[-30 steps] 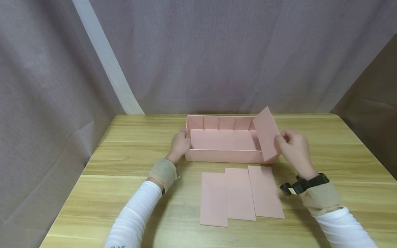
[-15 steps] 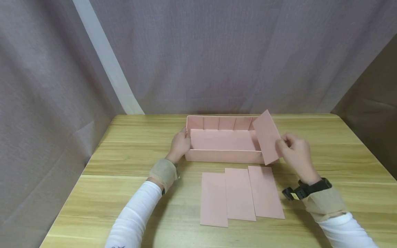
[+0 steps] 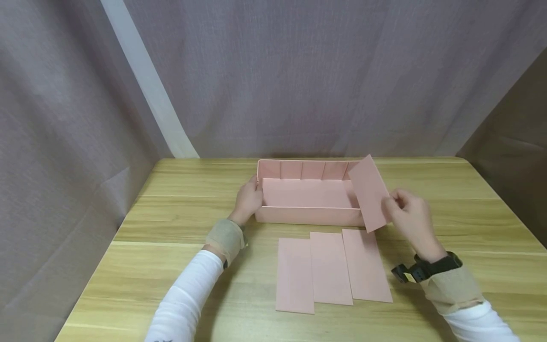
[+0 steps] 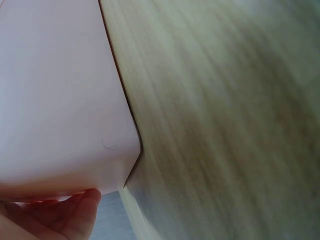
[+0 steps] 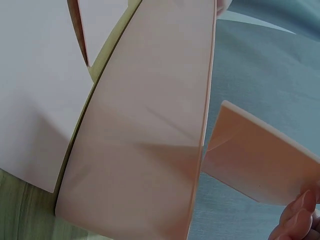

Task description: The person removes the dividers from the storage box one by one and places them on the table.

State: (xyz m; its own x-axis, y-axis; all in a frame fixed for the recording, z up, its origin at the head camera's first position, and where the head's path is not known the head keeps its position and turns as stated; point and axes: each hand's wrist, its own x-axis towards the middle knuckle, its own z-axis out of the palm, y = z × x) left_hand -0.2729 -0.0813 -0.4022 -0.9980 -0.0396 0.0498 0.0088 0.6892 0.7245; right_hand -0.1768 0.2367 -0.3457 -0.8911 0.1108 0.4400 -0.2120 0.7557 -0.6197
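Note:
A long pink box [image 3: 307,216] with an open top sits on the wooden table, and grooves line its far inner wall. At its left end my left hand [image 3: 247,202] grips the wall; the left wrist view shows the fingers [image 4: 87,205] against the box's outer side. My right hand [image 3: 410,216] pinches a flat pink divider [image 3: 369,194] by its right edge. This divider is tilted over the box's right end and hides part of it. In the right wrist view the divider [image 5: 260,160] shows beyond the box wall [image 5: 135,125].
Three loose pink dividers, left [image 3: 295,275], middle [image 3: 331,268] and right [image 3: 367,266], lie side by side on the table [image 3: 171,228] in front of the box. A grey curtain [image 3: 299,71] hangs behind the table's far edge.
My right hand has moved slightly down and to the right with the divider, whose near corner now sits lower, in front of the box. The left hand and the box have stayed in place.

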